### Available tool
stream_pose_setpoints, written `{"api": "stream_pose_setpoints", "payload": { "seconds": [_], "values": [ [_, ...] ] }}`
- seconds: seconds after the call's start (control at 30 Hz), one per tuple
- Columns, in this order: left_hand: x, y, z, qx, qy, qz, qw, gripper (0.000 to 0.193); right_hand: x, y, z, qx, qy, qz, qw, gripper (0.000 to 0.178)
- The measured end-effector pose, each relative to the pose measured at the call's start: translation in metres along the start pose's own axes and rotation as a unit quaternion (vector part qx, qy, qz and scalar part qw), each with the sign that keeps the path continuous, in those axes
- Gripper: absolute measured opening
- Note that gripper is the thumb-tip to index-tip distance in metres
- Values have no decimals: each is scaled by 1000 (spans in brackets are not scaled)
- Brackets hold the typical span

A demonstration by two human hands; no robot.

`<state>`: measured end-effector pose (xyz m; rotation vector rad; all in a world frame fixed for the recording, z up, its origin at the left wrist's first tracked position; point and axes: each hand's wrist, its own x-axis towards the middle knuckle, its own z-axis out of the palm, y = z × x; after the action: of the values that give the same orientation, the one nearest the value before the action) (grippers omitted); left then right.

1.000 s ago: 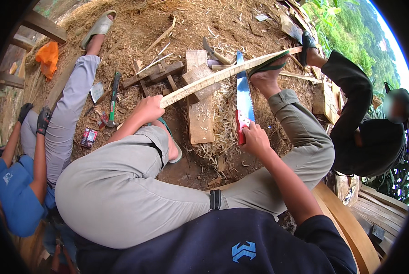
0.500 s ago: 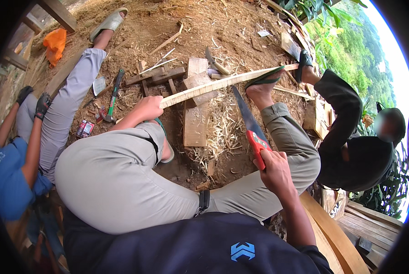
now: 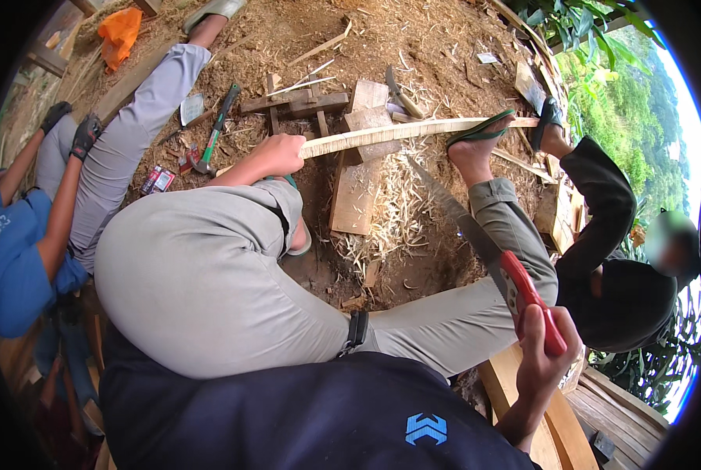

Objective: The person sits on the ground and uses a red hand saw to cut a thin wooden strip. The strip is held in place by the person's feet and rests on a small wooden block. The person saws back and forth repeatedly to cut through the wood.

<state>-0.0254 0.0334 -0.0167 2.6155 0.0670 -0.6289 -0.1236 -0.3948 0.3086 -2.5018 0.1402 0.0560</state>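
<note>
Above the frame's centre, I saw the long strip (image 3: 366, 139) lying across the wooden block (image 3: 368, 119), left part under the left hand (image 3: 282, 154), right part beneath the sandal (image 3: 487, 128). The saw (image 3: 475, 236) sat right of centre in the right hand (image 3: 546, 352); upper left, the hammer (image 3: 219, 129) lay between small box (image 3: 158, 180) and crossed timbers (image 3: 323, 104).

Soft, even daylight brightens the shavings (image 3: 397, 215) left of the saw (image 3: 526, 294) and the trousers (image 3: 201, 274) farther left, while soil (image 3: 319, 274) between the two lies in gentle shade and the shirt (image 3: 272, 415) below and left of the saw sinks toward black. Up and right of the saw, the sky (image 3: 693, 129) burns out to white with a blue fringe at the rim. The fisheye ends in a round black border, the person in blue (image 3: 14, 274) far left of the saw looks soft and stretched, and 1 blurred patch covers the face of the person in black (image 3: 620, 305) right of it.
</note>
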Motion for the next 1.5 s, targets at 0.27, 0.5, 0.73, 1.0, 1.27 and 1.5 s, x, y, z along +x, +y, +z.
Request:
{"api": "stream_pose_setpoints", "payload": {
  "seconds": [0.27,0.5,0.73,1.0,1.27,1.5],
  "values": [
    [-6,6,-7,11,-8,-16,1000,27,6,18,50,230,-66,5,971,30],
    [-1,14,-8,17,-2,-12,1000,27,-8,36,104,305,-99,34,946,29],
    [-2,7,-2,23,10,-22,999,26,-12,53,110,290,-118,33,949,28],
    [-1,11,-4,25,7,-31,999,26,-17,56,91,277,-163,41,946,26],
    [-4,4,0,34,12,-19,999,26,0,51,91,267,-240,42,933,27],
    [7,6,-3,41,17,-21,999,25,37,22,157,261,-180,-20,948,31]
  ]
}}
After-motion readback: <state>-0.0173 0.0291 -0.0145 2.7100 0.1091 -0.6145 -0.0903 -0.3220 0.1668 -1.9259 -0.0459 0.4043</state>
